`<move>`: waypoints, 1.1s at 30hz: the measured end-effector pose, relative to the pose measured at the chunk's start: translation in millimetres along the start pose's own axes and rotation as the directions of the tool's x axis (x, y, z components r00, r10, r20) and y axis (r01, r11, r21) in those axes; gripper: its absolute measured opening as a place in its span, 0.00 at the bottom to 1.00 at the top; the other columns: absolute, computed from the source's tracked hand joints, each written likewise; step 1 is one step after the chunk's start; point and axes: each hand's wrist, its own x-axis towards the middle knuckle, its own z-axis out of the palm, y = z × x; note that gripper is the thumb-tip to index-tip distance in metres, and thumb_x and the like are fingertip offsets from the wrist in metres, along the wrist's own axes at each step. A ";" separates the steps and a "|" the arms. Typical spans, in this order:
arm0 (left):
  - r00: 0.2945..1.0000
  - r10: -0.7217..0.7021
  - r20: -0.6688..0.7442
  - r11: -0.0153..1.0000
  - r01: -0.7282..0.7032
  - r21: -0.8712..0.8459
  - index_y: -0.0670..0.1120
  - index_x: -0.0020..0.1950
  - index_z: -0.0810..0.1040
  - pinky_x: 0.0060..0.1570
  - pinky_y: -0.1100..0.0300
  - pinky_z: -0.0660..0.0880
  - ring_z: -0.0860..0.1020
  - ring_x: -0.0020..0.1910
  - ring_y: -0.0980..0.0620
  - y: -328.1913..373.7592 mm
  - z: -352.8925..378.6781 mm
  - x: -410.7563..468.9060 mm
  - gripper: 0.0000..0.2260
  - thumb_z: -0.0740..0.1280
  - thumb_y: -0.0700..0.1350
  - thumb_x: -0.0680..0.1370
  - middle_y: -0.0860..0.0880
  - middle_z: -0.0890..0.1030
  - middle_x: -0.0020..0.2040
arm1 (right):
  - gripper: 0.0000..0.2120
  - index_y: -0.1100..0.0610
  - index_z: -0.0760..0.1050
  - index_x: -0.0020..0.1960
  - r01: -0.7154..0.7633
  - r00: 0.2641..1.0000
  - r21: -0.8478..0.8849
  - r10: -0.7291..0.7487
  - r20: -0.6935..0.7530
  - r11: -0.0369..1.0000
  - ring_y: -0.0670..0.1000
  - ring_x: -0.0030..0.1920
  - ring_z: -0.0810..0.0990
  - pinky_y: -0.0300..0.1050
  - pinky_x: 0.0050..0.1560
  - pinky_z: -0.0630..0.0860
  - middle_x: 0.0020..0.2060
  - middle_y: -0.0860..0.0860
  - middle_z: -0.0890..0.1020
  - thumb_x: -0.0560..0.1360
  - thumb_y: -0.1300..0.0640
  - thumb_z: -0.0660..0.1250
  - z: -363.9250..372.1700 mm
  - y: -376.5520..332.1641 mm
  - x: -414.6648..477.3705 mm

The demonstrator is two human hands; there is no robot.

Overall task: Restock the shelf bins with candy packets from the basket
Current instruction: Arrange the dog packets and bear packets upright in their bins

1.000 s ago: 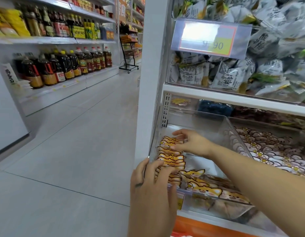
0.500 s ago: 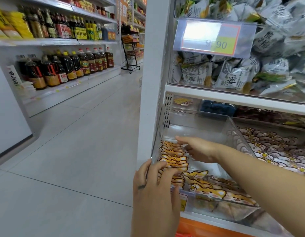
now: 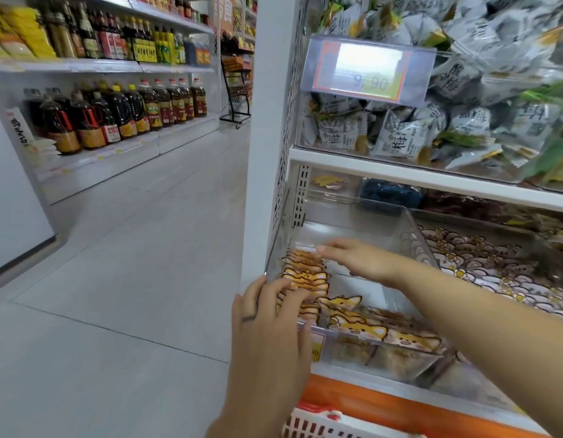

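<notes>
Now pressing on a row of packets [image 3: 305, 276] standing at the left of the clear bin [image 3: 413, 226]: left hand [image 3: 267, 317] flat against the near end, right hand [image 3: 359, 263] with straight fingers on the far end, gripping nothing. Probably light, thin, floppy and slick, so best squeezed gently from both ends. Basket [image 3: 321, 425] just below.

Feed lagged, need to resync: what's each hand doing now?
Left hand: open, resting on the candy packets.
Right hand: open, touching the back of that row.
</notes>
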 end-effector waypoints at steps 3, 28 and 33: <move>0.999 0.032 -0.017 0.999 -0.032 -0.026 0.54 0.61 0.79 0.61 0.37 0.75 0.69 0.68 0.47 10.5 -13.9 -3.0 0.14 0.68 0.49 0.76 0.52 0.77 0.64 | 0.24 0.53 0.72 0.72 0.162 0.968 -0.147 -0.186 -0.169 0.976 0.46 0.64 0.74 0.36 0.60 0.67 0.67 0.49 0.76 0.80 0.43 0.64 -5.1 -8.6 -39.7; 0.193 -0.294 0.936 0.920 -0.210 0.332 0.57 0.80 0.55 0.75 0.34 0.54 0.53 0.80 0.38 20.3 77.8 -210.7 0.29 0.62 0.46 0.80 0.48 0.43 0.82 | 0.21 0.57 0.72 0.69 -0.351 0.855 -0.349 0.449 0.258 0.869 0.56 0.60 0.79 0.48 0.57 0.77 0.63 0.56 0.79 0.79 0.51 0.63 224.7 316.2 -241.1; 0.273 -0.360 0.892 0.913 -0.096 0.397 0.53 0.78 0.54 0.73 0.37 0.59 0.54 0.79 0.46 14.9 100.2 -219.6 0.32 0.64 0.50 0.78 0.52 0.48 0.81 | 0.37 0.57 0.54 0.79 -0.507 0.830 -0.212 0.540 0.143 0.835 0.60 0.67 0.72 0.54 0.64 0.74 0.71 0.58 0.69 0.77 0.47 0.67 265.1 325.9 -209.8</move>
